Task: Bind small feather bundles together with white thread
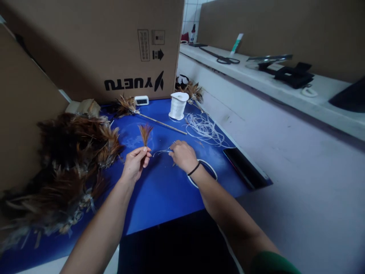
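My left hand (136, 163) pinches a small tuft of brown feathers (145, 133) and holds it upright above the blue mat (159, 190). My right hand (182, 155) is closed, knuckles up, on the mat, with a thin white string (161, 152) running from its fingers toward the tuft. A black band circles the right wrist. A white ring (209, 169) lies under that wrist.
A big heap of brown feathers (65, 163) fills the left. A stick with a feather tip (148, 117), a white spool (178, 105) and loose string (203, 129) lie behind the hands. A cardboard box (114, 45) stands at the back, a dark phone (245, 167) at the right.
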`<action>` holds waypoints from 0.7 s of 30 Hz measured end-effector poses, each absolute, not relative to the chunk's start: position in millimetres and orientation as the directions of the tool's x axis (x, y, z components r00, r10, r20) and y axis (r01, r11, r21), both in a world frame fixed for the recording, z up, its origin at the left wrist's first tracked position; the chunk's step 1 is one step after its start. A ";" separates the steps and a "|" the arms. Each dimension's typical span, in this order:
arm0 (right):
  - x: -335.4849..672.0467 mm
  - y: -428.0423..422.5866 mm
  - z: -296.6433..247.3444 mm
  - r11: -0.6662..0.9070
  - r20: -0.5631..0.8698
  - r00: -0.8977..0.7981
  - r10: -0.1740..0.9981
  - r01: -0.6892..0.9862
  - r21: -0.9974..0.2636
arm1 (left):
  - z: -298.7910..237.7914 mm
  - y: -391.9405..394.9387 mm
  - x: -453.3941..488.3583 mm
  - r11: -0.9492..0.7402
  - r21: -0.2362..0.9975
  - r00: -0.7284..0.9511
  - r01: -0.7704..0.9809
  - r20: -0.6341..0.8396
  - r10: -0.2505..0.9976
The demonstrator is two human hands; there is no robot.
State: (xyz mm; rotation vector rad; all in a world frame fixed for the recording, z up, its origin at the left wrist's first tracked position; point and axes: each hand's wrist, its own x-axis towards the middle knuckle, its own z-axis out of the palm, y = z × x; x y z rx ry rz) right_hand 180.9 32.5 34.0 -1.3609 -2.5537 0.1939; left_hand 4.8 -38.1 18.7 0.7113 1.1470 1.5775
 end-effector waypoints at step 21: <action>176.0 15.7 36.1 0.789 0.506 -0.606 0.614 0.496 -0.363 | 24.2 -45.5 15.2 0.134 0.889 -0.157 -0.438 -0.222 0.962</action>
